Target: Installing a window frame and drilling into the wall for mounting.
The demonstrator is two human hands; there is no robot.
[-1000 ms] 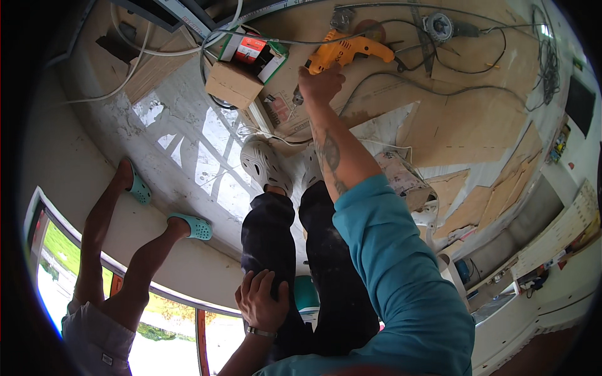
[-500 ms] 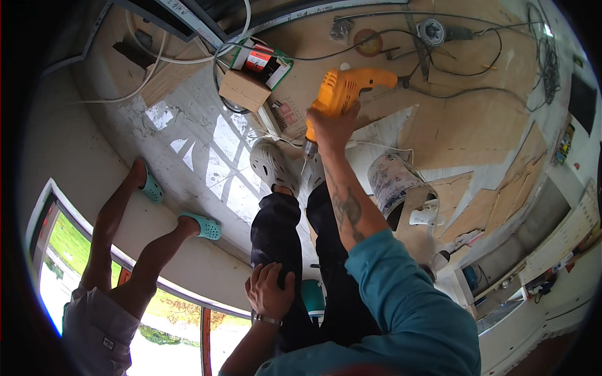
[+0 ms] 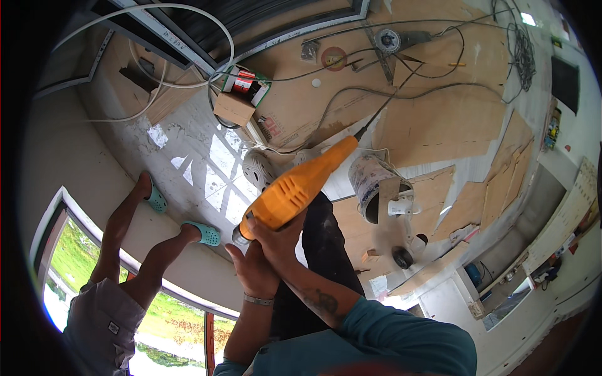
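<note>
An orange power drill (image 3: 298, 188) lies tilted in front of my legs, its chuck (image 3: 239, 236) toward the lower left and its cord running off at the upper right. My right hand (image 3: 282, 241) is closed around it near the chuck end. Just below the chuck is my left hand (image 3: 256, 272), thumb stretched out and apart. The right hand and drill partly cover its other fingers, and I cannot tell whether it touches the drill.
A stained bucket (image 3: 370, 178) stands right of my legs. Beyond my feet are an open box (image 3: 241, 97), an angle grinder (image 3: 401, 41), cables and cardboard sheets (image 3: 439, 125). At the left, another person's legs (image 3: 128, 219) in teal clogs are near the window wall.
The drill has come from beyond my knees toward my body, and its chuck has swung to the left. My left hand has left my thigh and risen beside the chuck.
</note>
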